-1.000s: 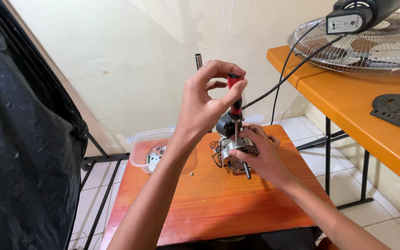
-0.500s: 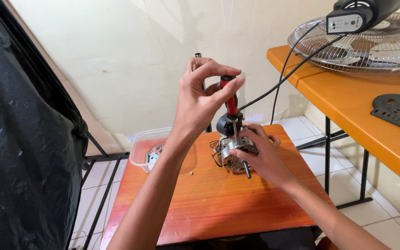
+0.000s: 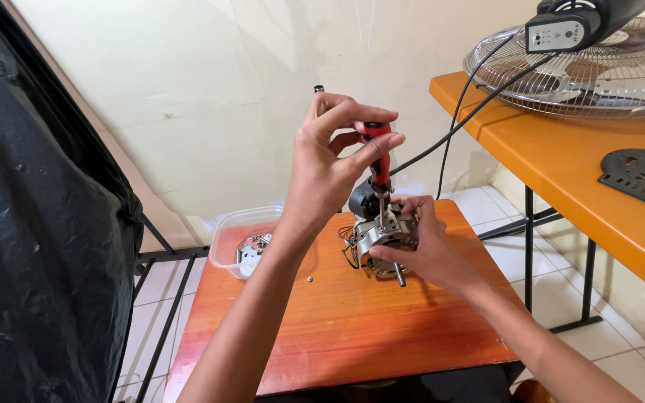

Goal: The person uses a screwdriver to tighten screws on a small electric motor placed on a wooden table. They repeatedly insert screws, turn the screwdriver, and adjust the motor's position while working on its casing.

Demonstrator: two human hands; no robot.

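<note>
Honestly, a big chunk of the left side of the frame is just a black plastic sheet, crinkly and cut off by the edge, so whatever's behind it is hidden. Moving right, there's a clear plastic tub at the back left corner of the small wooden table, with some metal bits inside that are too small to make out. A tiny screw lies loose on the tabletop just beside it.

Centre frame is where the action is. The left hand is raised above the table, fingers curled around the red handle of a screwdriver, which stands roughly upright with its tip down in the small motor. The palm covers most of the handle, so only the red bit pokes out between the fingers. The right hand sits just right of the motor, wrapped around its side and steadying it on the table. A shaft sticks out the front, and some dark wires at its left are hard to read.

Upper right, an orange table carries a wire fan guard, cropped by the frame, plus a dark round plate.
</note>
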